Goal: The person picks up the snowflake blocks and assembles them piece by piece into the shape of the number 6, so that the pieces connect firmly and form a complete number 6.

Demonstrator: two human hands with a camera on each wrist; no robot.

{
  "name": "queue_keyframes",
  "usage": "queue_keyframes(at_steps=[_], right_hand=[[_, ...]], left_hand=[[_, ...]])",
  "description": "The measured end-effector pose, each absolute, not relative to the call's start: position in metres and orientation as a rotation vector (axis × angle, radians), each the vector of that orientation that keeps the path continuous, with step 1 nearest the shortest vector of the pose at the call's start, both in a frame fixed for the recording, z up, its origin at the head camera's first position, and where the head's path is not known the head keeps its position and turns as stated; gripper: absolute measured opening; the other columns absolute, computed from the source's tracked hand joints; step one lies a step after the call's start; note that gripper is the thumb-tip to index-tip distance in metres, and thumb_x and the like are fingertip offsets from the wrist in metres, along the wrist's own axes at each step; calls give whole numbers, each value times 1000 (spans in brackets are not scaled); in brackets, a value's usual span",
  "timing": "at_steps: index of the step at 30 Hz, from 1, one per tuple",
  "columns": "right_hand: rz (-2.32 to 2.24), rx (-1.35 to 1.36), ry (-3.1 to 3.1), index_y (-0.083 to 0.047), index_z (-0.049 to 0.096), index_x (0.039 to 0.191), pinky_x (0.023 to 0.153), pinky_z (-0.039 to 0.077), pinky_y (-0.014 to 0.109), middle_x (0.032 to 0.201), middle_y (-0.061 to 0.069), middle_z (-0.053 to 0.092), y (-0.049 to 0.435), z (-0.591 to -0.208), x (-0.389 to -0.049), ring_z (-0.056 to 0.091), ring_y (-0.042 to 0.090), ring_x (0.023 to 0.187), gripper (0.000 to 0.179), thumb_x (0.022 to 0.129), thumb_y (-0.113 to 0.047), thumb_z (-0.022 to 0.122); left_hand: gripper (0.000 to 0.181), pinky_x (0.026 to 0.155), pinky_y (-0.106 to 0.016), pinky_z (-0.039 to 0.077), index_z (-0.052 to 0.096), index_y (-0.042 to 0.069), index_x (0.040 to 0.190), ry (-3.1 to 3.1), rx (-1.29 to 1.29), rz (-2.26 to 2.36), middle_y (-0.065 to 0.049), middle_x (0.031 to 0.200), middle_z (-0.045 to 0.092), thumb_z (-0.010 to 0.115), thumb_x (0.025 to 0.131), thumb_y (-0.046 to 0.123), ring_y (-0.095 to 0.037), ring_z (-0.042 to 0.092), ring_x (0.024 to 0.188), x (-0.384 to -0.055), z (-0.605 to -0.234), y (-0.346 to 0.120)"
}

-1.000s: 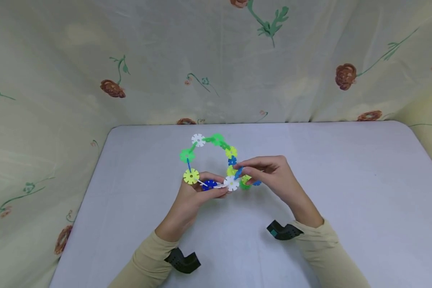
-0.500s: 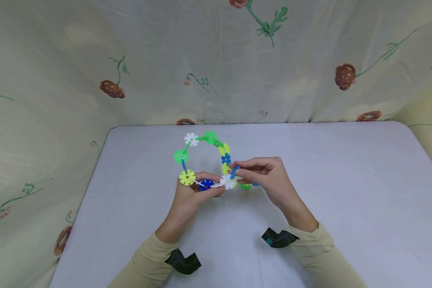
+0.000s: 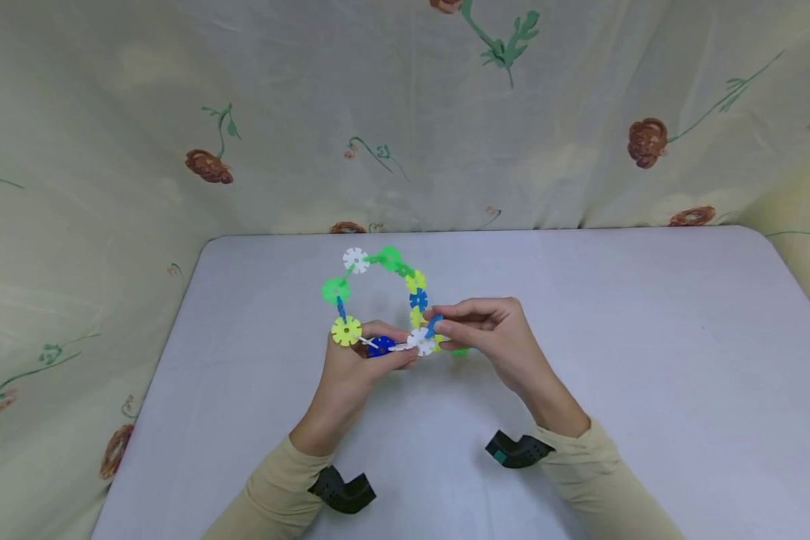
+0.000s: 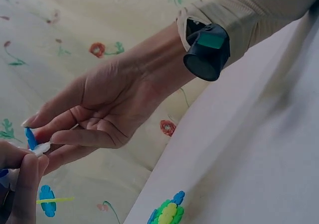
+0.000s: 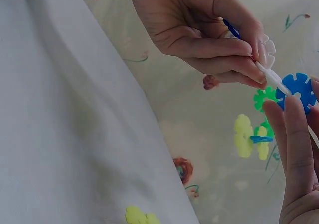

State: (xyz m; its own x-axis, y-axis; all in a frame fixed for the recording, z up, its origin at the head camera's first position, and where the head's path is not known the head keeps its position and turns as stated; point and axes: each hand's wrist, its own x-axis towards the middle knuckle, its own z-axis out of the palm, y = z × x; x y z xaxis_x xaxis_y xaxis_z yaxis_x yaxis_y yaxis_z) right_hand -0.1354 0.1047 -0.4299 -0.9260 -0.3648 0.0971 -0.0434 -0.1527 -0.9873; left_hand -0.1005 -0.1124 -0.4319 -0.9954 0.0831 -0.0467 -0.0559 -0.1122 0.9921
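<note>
In the head view, your left hand (image 3: 358, 364) holds the chain of discs (image 3: 346, 331) between bent fingers and thumb, above the table (image 3: 648, 337), left of its middle towards the far edge. Your right hand (image 3: 489, 330) pinches a blue disc (image 3: 435, 325), partly hiding a green disc (image 3: 460, 352). In the left-wrist view, the left hand is cut off. In the right-wrist view, a white disc (image 5: 274, 78) meets the blue disc; fingertips hide how deeply.

The head view faces forward, down over the table (image 3: 648, 337). Wrist views (much nearer) share the blue disc (image 5: 302, 85).
</note>
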Motion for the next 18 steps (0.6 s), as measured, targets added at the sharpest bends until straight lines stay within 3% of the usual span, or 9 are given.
queue_keyframes(at_steps=[6,10,15,18], right_hand=[[-2116,-459,1957,6,74,115,73,66,33,108,-3,81,105,-427,-136,78,13,95,25,93,-6,76],[-2062,-451,2049,3,70,125,74,66,36,113,-3,79,109,-426,-138,78,15,95,30,101,-16,68],[-2049,-267,2130,1,67,120,73,66,37,99,-2,76,110,-434,-144,75,17,79,32,106,-26,60],[-1959,-227,2091,5,63,121,73,65,33,96,-4,74,108,-440,-147,72,13,77,30,105,-20,61]], left_hand=[[18,74,-35,66,73,-9,92,2028,47,2305,-8,92,76,82,77,-12,-18,74,85,-101,-431,-111],[18,75,-34,66,76,-1,89,2029,88,2319,-11,94,77,83,76,-11,-17,72,91,-100,-430,-108],[18,77,-30,64,76,-3,92,2068,128,2288,-14,98,76,83,77,-10,-18,70,98,-98,-429,-109],[18,79,-28,63,76,-4,93,2061,148,2267,-16,100,76,83,77,-10,-17,69,100,-98,-429,-110]])
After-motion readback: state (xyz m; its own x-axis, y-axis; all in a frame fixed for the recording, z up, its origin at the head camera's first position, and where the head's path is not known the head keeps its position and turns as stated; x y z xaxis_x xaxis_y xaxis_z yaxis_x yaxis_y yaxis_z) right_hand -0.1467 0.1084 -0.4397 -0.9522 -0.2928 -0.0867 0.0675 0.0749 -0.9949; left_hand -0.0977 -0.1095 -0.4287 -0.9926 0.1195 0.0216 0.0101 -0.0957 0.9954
